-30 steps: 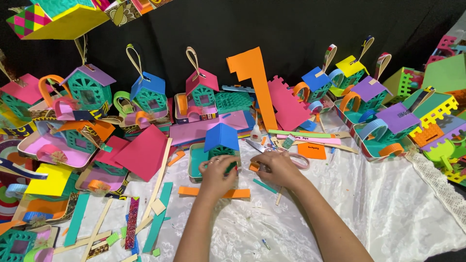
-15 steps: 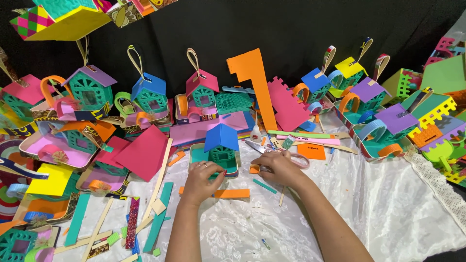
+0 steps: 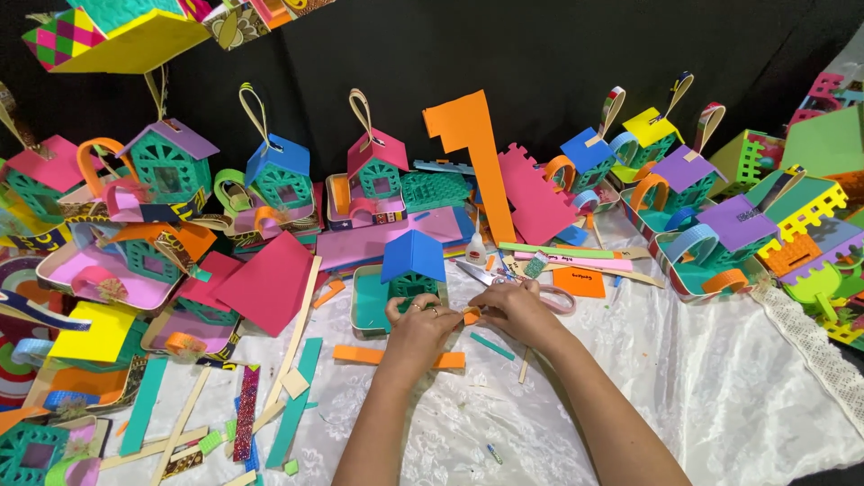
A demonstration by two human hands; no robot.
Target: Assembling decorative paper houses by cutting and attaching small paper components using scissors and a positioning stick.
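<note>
A white lace-patterned cloth (image 3: 720, 396) covers the table, and a black backdrop (image 3: 540, 54) closes it off behind. Along that backdrop stands a crowded row of paper houses, among them a green one with a purple roof (image 3: 171, 162) and a tall orange card shape (image 3: 472, 153). Nearer in sits a small green house with a blue roof (image 3: 412, 270) in a teal tray, just beyond the hands. A red foam sheet (image 3: 265, 283) lies to its left, an orange strip (image 3: 396, 357) lies under the left wrist, and scissors (image 3: 477, 273) and a small glue bottle (image 3: 475, 249) rest just right of the house.

The left hand (image 3: 421, 326) and right hand (image 3: 515, 310) meet in front of the house; their fingers are narrowed, pinching a small orange paper piece (image 3: 471, 315) between them.

Judging by the crowding, the piece could slip out of so fine a pinch and get lost among the scraps. A forward nudge of the knuckles could well tip the light blue-roofed house, and the right hand lies close to the scissor blades.

Open room is mostly toward the person and to the right, on bare cloth; the left side is littered with strips, and the back is packed tight.
</note>
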